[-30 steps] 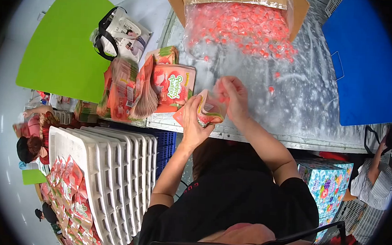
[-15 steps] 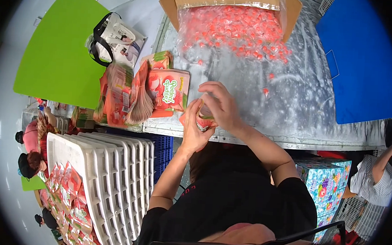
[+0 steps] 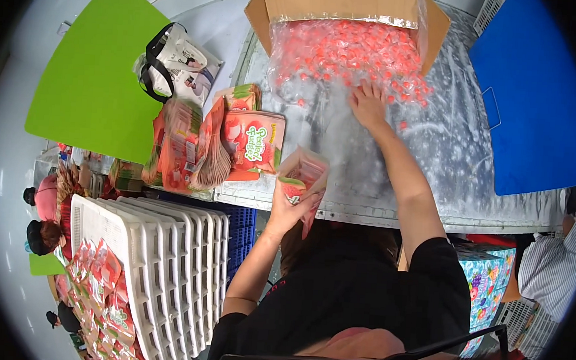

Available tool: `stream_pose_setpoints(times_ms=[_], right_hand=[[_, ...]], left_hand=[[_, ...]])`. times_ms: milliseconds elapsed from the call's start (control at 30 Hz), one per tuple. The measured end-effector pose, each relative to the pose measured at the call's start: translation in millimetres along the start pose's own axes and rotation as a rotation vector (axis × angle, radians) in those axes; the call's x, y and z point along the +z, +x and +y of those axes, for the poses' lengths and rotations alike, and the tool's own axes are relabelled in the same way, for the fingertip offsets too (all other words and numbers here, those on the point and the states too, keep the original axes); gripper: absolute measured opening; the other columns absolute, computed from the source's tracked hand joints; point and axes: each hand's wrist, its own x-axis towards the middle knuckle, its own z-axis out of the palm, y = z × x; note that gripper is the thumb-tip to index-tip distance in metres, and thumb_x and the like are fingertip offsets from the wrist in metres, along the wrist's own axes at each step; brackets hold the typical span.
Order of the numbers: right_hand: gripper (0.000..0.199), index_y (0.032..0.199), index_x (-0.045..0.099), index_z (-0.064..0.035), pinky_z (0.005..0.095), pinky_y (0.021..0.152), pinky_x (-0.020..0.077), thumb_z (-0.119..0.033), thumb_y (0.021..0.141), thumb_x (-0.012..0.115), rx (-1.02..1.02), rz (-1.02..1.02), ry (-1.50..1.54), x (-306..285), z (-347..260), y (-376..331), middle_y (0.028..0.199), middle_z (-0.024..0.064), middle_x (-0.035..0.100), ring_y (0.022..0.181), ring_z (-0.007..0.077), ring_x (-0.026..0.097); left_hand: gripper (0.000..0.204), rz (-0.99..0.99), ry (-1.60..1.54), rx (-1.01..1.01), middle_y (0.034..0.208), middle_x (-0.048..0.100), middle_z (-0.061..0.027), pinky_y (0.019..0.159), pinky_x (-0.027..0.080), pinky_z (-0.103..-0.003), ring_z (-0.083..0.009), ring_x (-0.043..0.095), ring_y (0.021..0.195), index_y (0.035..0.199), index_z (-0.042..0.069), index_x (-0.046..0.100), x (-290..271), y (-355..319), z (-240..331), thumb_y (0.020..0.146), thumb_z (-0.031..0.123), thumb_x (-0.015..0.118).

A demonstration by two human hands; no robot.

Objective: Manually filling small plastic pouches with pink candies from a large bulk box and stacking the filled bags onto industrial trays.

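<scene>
Left hand [image 3: 286, 206] holds a pouch [image 3: 303, 177] upright at the near edge of the tabletop [image 3: 434, 156], fingers clamped round its lower part. Pouch: glossy film, red-pink print, mouth spread open, sides creased. Right hand [image 3: 368, 104] reaches far across, fingers spread flat on a heap of small pink wrapped candies [image 3: 348, 55] lying in clear crinkled plastic that spills from a cardboard box [image 3: 342, 2]. Tabletop dull grey metal. Stack of flat matching pouches [image 3: 211, 142] lies left of the held one.
</scene>
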Motion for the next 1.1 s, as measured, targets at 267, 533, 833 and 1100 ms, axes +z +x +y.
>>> stream_pose_setpoints(times_ms=[267, 533, 833, 1100], right_hand=[[0.047, 0.141, 0.053, -0.0159, 0.0483, 0.118, 0.0189, -0.039, 0.101, 0.042, 0.055, -0.018, 0.668, -19, -22, -93, 0.151, 0.0125, 0.042, 0.142, 0.0306, 0.035], [0.052, 0.145, 0.046, -0.0084, 0.0419, 0.117, 0.0261, -0.033, 0.100, 0.049, 0.202, 0.000, 0.925, -52, -8, -108, 0.150, 0.0129, 0.044, 0.141, 0.0314, 0.036], [0.053, 0.133, 0.057, -0.0142, 0.0570, 0.115, 0.0217, -0.024, 0.082, 0.070, -0.120, -0.023, 0.229, -73, -29, -136, 0.141, 0.0118, 0.048, 0.135, 0.0391, 0.037], [0.075, 0.143, 0.051, -0.0244, 0.0655, 0.113, 0.0153, -0.055, 0.077, 0.072, 0.059, -0.003, 0.175, -72, -18, -147, 0.154, 0.0086, 0.038, 0.141, 0.0384, 0.031]], left_hand=[[0.068, 0.080, -0.055, -0.054, 0.119, 0.053, -0.0087, 0.099, 0.042, -0.035, -0.0192, 0.052, 0.112, 0.132, 0.001, 0.042, -16, -11, -7, 0.073, 0.002, 0.076], [0.070, 0.089, -0.057, -0.056, 0.121, 0.053, -0.0096, 0.101, 0.042, -0.036, -0.0199, 0.052, 0.114, 0.134, 0.001, 0.041, -24, -15, -8, 0.074, 0.002, 0.076], [0.069, 0.098, -0.017, -0.060, 0.122, 0.054, -0.0105, 0.101, 0.042, -0.036, -0.0201, 0.053, 0.114, 0.135, 0.001, 0.040, -31, -25, -8, 0.075, 0.002, 0.076], [0.070, 0.084, -0.057, -0.075, 0.124, 0.054, -0.0111, 0.102, 0.042, -0.036, -0.0199, 0.053, 0.115, 0.135, 0.000, 0.040, -31, -22, -6, 0.075, 0.002, 0.076]])
